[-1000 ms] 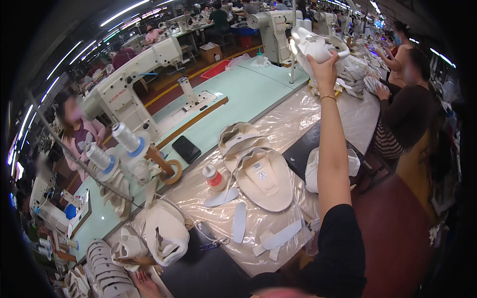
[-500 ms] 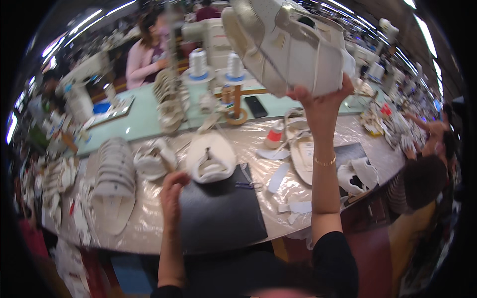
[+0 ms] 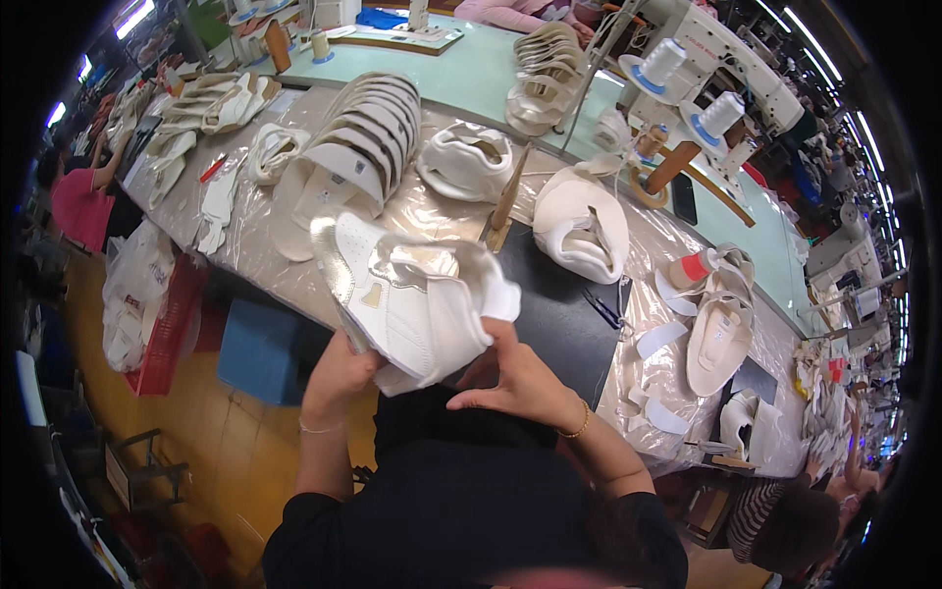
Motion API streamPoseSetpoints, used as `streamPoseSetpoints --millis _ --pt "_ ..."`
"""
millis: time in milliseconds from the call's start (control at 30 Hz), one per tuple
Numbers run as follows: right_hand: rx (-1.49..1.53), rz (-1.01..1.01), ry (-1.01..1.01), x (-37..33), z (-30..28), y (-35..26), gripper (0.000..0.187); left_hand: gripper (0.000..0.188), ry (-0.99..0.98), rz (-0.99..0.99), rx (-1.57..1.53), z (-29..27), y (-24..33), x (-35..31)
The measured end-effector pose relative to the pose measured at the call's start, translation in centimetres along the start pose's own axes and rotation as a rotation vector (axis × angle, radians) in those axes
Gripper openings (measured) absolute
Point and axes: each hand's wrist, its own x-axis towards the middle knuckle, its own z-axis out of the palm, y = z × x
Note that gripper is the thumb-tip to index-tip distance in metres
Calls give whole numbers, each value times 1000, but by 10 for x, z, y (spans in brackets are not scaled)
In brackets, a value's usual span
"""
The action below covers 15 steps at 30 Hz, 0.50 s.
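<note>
A white and pale-gold shoe upper (image 3: 417, 314) is held tilted in front of my body, above the table's near edge. My left hand (image 3: 339, 378) is closed round its lower left side; some of the fingers are hidden behind it. At the upper's right edge, the fingers of my right hand (image 3: 525, 378) grip the material, with the thumb standing apart below. Just beyond lies a black mat (image 3: 564, 304). A cream shoe upper (image 3: 581, 221) rests at the mat's far edge, and a dark pair of thread snips (image 3: 601, 306) lies to its right.
A row of nested cream uppers (image 3: 368, 137) stands beyond my left hand. Another padded upper (image 3: 463, 162) sits beside it. To the right are a red-and-white bottle (image 3: 692, 267), a cream sole-shaped piece (image 3: 716, 348) and white scraps (image 3: 662, 339). Thread cones (image 3: 662, 64) stand on the green table.
The upper has come down from high on the right to in front of my body. My left hand, empty before, now holds it too. The view has turned left and downward.
</note>
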Motion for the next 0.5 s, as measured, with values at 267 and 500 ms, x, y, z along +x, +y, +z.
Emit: streamPoseSetpoints --millis 267,500 --pt "455 -88 226 39 -31 -50 42 69 45 -145 -341 -28 2 6" --pt "129 -553 584 167 -117 -91 37 41 229 -312 -936 -54 -77 76"
